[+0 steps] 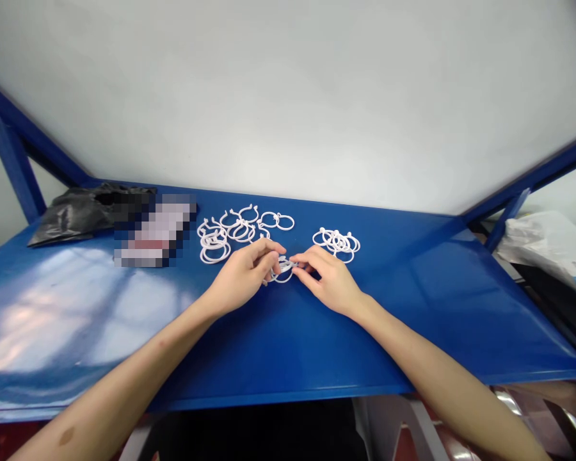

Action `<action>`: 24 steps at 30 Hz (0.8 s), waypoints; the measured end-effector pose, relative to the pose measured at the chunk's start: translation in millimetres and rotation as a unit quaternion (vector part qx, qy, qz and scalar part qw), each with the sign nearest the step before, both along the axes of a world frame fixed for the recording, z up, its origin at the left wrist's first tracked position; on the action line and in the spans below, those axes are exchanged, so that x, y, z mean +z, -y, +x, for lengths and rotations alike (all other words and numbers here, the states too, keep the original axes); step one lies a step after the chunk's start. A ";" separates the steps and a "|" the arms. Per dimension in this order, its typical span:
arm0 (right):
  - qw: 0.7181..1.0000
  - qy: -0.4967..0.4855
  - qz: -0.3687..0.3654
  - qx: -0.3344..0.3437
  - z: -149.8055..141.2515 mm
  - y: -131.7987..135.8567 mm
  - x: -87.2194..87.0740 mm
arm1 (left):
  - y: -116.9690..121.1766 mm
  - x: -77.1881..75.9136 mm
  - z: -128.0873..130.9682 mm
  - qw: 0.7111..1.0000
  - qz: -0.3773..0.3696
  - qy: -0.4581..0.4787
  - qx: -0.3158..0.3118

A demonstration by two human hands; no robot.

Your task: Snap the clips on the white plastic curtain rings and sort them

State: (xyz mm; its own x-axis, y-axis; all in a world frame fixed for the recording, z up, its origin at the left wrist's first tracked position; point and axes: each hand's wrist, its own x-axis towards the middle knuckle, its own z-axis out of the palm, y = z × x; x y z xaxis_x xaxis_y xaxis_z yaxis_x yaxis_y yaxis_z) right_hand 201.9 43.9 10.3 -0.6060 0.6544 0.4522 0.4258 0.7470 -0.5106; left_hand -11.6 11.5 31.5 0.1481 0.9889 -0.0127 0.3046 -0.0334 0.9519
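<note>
Forearms [148, 358] nearest cam; L fingers [267, 244] & R fingers [311, 258] pinching white rings [283, 280] betw. tips, nr blue tbl [288, 346].

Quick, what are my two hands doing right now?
Left hand: fingers curled at the small white rings; closed or not, can't tell.
Right hand: fingertips at the same rings; firm grip can't be told.

Rings [215, 253] are showing plain white, shelf [288, 346] glossy solid blue, wall [288, 102] pale grey, bag [77, 211] black.
</note>
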 end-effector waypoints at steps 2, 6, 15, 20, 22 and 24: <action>0.999 0.034 0.009 0.010 -0.6 1.2 0.2 | -0.2 1.6 -0.5 1.000 -0.003 0.011 0.013; 0.996 0.078 0.033 -0.012 -2.4 0.3 -3.4 | 0.6 2.6 -1.3 1.000 -0.021 0.020 0.007; 0.995 0.082 0.036 -0.047 0.1 -1.4 -2.6 | 0.5 4.1 -3.8 0.998 -0.032 0.042 0.018; 1.000 -0.004 0.005 -0.021 -3.9 8.0 4.8 | 1.0 6.2 -1.3 0.994 0.001 0.110 0.002; 0.998 -0.049 -0.027 -0.018 -6.3 10.5 6.5 | 2.7 6.4 1.4 0.991 0.006 0.131 -0.014; 0.994 -0.085 -0.055 -0.031 -8.6 11.8 7.8 | 4.7 5.6 4.7 0.991 0.006 0.130 -0.026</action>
